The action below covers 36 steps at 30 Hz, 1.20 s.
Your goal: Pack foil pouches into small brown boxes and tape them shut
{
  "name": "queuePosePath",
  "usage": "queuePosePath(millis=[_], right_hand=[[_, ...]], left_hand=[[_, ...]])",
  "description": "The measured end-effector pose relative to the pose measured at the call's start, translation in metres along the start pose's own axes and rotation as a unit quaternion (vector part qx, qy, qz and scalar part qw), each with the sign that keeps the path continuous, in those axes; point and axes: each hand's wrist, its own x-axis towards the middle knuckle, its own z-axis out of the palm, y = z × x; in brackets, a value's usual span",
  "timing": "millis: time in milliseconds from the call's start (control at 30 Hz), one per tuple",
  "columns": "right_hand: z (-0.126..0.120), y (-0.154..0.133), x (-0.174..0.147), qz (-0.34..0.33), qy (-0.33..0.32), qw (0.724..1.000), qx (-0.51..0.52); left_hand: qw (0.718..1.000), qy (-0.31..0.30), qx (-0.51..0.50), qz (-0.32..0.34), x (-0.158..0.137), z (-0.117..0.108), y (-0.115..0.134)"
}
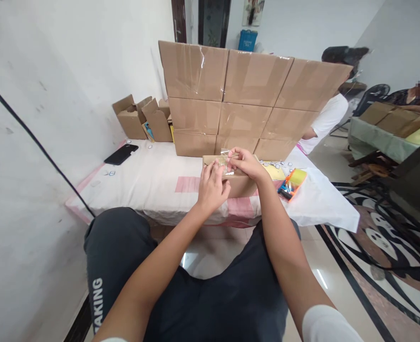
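A small brown cardboard box [241, 186] stands on the cloth-covered table before me. On its top lies a piece of clear packing tape [227, 172], with an end sticking up near the far edge. My left hand [212, 184] rests on the box top, its fingers stretched out against the near left part of the tape. My right hand [244, 163] is closed in a pinch on the tape at the box's upper right side. An orange tape dispenser [291, 185] with a yellowish roll lies to the right of the box.
Stacked taped cartons [195, 114] form a wall behind the box. Open cartons [156, 121] and a black phone [120, 154] are at the left. Small white stickers lie about the tablecloth [160, 190]. A person in a white sleeve [331, 116] sits behind the stack; another person is farther right.
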Motion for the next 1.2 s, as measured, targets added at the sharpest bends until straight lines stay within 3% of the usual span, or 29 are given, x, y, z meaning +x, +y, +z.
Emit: queuePosePath(millis=[267,433,533,700,933,1067,1200], right_hand=[[-0.001,0.009,0.004,-0.021,-0.013,0.999,-0.029],[-0.003,0.015,0.01,-0.041,0.072,0.989,-0.119],[0.0,0.015,0.013,-0.043,0.107,0.964,-0.241],[0.01,0.012,0.016,0.042,0.151,0.909,-0.387],[0.007,0.012,0.022,0.157,0.292,0.864,-0.38],[-0.011,0.011,0.012,0.183,0.252,0.887,-0.34],[-0.038,0.013,-0.014,0.096,0.188,0.934,-0.29]], left_hand=[[0.999,-0.012,0.03,0.033,-0.002,-0.001,-0.003],[0.999,-0.004,0.025,0.023,-0.002,0.0,0.0],[1.0,-0.002,0.022,0.021,-0.002,0.001,0.001],[1.0,-0.013,0.015,0.012,-0.002,0.001,0.002],[0.999,-0.029,0.025,0.021,-0.002,-0.002,0.003],[0.998,-0.053,0.025,0.027,-0.001,-0.004,-0.001],[0.997,-0.06,0.019,0.048,-0.001,-0.008,-0.007]])
